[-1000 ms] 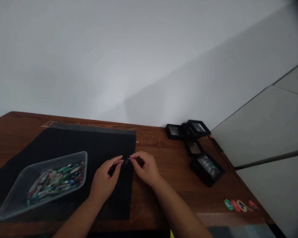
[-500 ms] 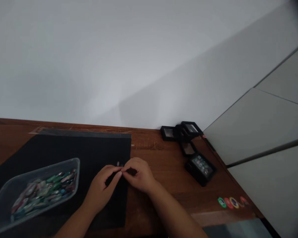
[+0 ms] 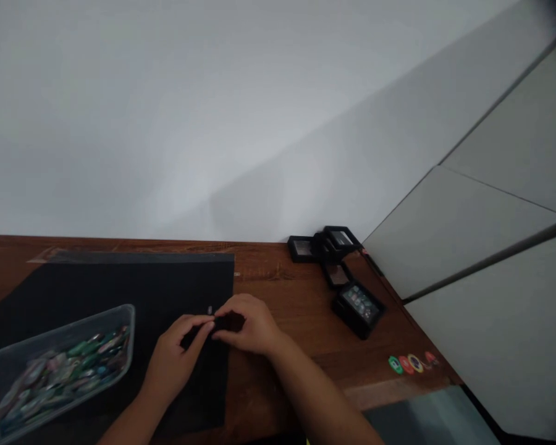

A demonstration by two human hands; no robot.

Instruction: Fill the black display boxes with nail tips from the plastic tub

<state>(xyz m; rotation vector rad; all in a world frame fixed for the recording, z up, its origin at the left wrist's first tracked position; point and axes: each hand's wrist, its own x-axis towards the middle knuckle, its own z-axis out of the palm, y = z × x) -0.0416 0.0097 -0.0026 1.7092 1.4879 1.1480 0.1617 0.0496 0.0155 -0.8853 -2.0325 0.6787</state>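
My left hand (image 3: pixel 173 355) and my right hand (image 3: pixel 249 324) meet fingertip to fingertip over the right edge of a black mat (image 3: pixel 120 281). Both pinch a small dark piece (image 3: pixel 220 322) between thumb and fingers; its shape is too dim to tell. A tiny pale piece (image 3: pixel 209 310) lies on the mat just beyond the fingertips. To the left, on the mat, stands a clear plastic tray (image 3: pixel 50 339) holding several green, pink and grey polished stones (image 3: pixel 65 368).
The brown wooden table (image 3: pixel 296 290) meets a white wall. At the back right sit several black display boxes (image 3: pixel 327 244), one (image 3: pixel 359 304) holding small stones. Round coloured stickers (image 3: pixel 410 363) lie near the table's right corner, beside grey partition panels (image 3: pixel 467 235).
The view has swung right, so everything sits further left in the picture. My hands stay joined and have dropped closer to the mat. The tiny pale piece has come into sight beyond my fingers.
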